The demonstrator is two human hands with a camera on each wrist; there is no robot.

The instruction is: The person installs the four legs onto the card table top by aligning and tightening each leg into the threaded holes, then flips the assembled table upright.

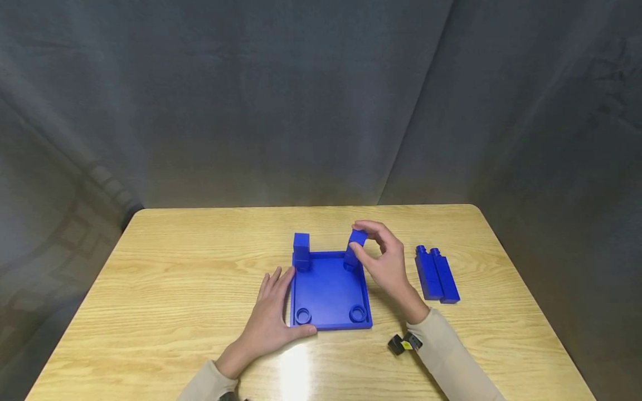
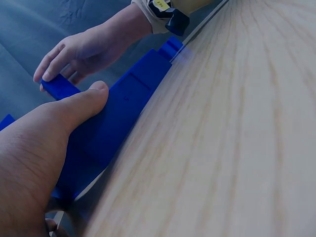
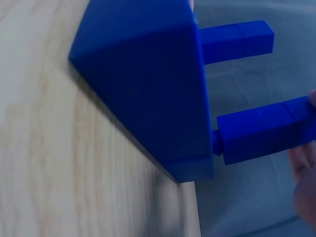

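A square blue tray-like board [image 1: 331,292] with a raised rim lies on the table, ring sockets showing at its two near corners. At its far left corner one square blue leg [image 1: 301,248] stands upright. My right hand [image 1: 388,259] pinches a second blue leg [image 1: 355,248] by its top, over the far right corner. A bit of this leg's narrow peg [image 3: 217,142] shows between its body and the board in the right wrist view. My left hand [image 1: 273,317] braces the board's near left corner, fingers straight along the left side and thumb against the near edge.
Two more blue legs [image 1: 428,275] with threaded ends lie side by side to the right, beyond my right wrist. The wooden table [image 1: 175,278] ends at a grey curtain [image 1: 281,111] behind and at both sides.
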